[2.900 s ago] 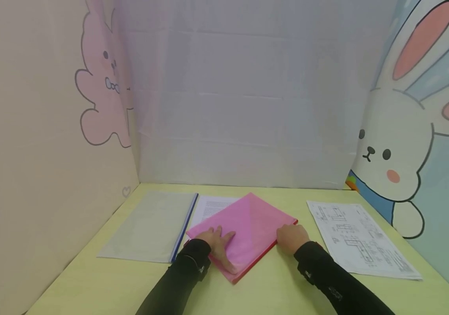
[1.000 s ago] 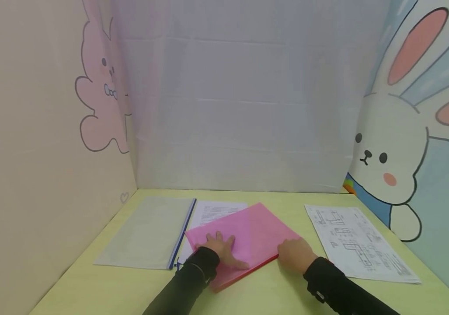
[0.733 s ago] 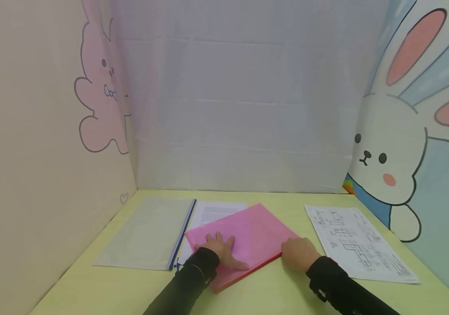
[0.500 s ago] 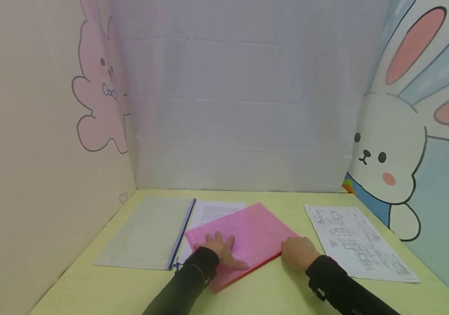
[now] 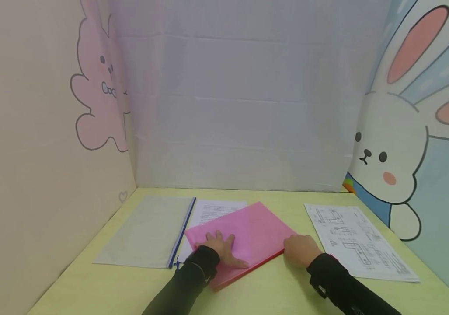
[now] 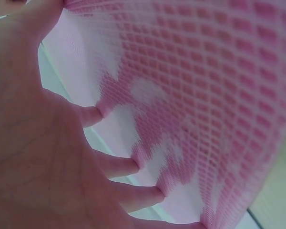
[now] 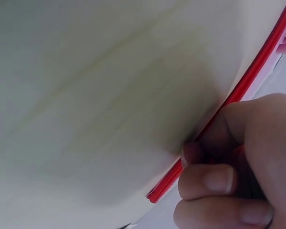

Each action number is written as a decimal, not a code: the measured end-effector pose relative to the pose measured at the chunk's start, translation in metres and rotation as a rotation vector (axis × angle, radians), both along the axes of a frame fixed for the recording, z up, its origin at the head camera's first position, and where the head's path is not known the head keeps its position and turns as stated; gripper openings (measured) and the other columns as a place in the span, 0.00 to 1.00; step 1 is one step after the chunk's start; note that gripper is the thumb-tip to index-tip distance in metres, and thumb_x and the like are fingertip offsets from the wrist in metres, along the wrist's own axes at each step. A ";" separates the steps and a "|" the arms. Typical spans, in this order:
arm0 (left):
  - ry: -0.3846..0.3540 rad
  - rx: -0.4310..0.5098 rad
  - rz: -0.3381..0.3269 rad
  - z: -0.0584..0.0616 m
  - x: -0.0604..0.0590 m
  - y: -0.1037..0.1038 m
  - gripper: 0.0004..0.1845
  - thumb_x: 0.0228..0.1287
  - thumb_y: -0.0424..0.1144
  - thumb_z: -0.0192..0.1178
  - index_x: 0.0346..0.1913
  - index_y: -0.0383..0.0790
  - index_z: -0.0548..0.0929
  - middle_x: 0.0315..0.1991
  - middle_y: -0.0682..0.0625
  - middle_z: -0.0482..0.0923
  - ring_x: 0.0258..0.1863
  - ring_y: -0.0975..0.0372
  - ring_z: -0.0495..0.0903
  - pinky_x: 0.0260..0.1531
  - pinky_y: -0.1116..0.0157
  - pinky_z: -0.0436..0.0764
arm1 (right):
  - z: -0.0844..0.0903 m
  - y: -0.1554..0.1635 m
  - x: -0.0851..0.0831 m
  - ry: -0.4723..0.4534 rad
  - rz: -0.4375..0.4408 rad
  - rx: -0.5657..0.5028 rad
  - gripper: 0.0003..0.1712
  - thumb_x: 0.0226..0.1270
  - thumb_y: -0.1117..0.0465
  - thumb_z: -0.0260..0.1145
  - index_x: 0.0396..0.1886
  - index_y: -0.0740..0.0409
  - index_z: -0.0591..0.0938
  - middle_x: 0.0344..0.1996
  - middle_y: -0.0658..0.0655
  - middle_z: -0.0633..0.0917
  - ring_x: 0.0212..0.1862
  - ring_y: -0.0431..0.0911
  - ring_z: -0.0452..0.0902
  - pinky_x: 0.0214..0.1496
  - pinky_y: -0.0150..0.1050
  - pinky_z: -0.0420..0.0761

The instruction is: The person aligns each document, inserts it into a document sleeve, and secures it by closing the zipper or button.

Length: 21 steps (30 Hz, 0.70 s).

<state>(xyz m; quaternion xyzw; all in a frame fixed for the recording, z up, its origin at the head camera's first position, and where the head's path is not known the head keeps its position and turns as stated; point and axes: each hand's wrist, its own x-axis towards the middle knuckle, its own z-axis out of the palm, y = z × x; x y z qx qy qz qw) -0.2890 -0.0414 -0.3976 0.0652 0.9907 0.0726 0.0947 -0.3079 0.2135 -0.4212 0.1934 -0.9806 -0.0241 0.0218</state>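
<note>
A pink zip file bag (image 5: 267, 227) with a red zipper (image 7: 260, 64) along its near edge lies slantwise at the middle of the table. My left hand (image 5: 226, 253) rests on it with the fingers spread; in the left wrist view the fingertips press into its pink mesh sheet (image 6: 219, 86). My right hand (image 5: 302, 250) is at the zipper's right part, near the bag's right corner. The right wrist view has thumb and forefinger pinching at the red zipper, other fingers curled. Whatever slider lies between those fingertips is hidden.
A clear file bag with a blue zipper edge (image 5: 182, 232) lies left on the pale yellow table (image 5: 255, 293). Printed sheets (image 5: 218, 208) lie partly under the pink bag. Sheets with line drawings (image 5: 360, 243) lie at right. Decorated cloth walls enclose the table.
Since the earliest frame the pink bag has turned, and my left hand has shifted slightly right on it. Lately my right hand has slid a little rightward along the red zipper.
</note>
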 end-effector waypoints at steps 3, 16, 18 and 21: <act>0.000 -0.005 0.000 -0.001 -0.001 0.000 0.55 0.47 0.75 0.68 0.77 0.53 0.67 0.77 0.37 0.58 0.74 0.36 0.58 0.58 0.27 0.66 | 0.001 0.001 -0.001 -0.004 0.001 -0.006 0.11 0.67 0.66 0.63 0.24 0.63 0.77 0.18 0.56 0.70 0.23 0.51 0.66 0.29 0.49 0.72; 0.011 0.017 -0.014 -0.001 0.001 0.000 0.55 0.46 0.74 0.69 0.76 0.51 0.68 0.76 0.36 0.59 0.74 0.35 0.58 0.57 0.26 0.65 | -0.001 0.005 -0.001 0.033 -0.007 0.015 0.12 0.66 0.68 0.62 0.22 0.64 0.76 0.17 0.56 0.69 0.21 0.51 0.64 0.27 0.49 0.71; 0.009 0.003 -0.012 -0.001 0.000 0.000 0.55 0.47 0.75 0.69 0.76 0.52 0.68 0.76 0.36 0.59 0.74 0.36 0.58 0.58 0.26 0.65 | -0.001 0.006 -0.002 0.031 -0.005 0.018 0.12 0.67 0.68 0.62 0.22 0.64 0.76 0.17 0.56 0.69 0.21 0.52 0.64 0.27 0.49 0.70; 0.003 -0.001 -0.008 -0.001 -0.001 0.001 0.55 0.47 0.75 0.68 0.76 0.53 0.67 0.77 0.36 0.58 0.74 0.36 0.57 0.58 0.27 0.65 | -0.001 0.008 -0.004 0.026 -0.006 0.022 0.12 0.67 0.68 0.62 0.22 0.64 0.76 0.17 0.56 0.69 0.21 0.52 0.64 0.27 0.49 0.70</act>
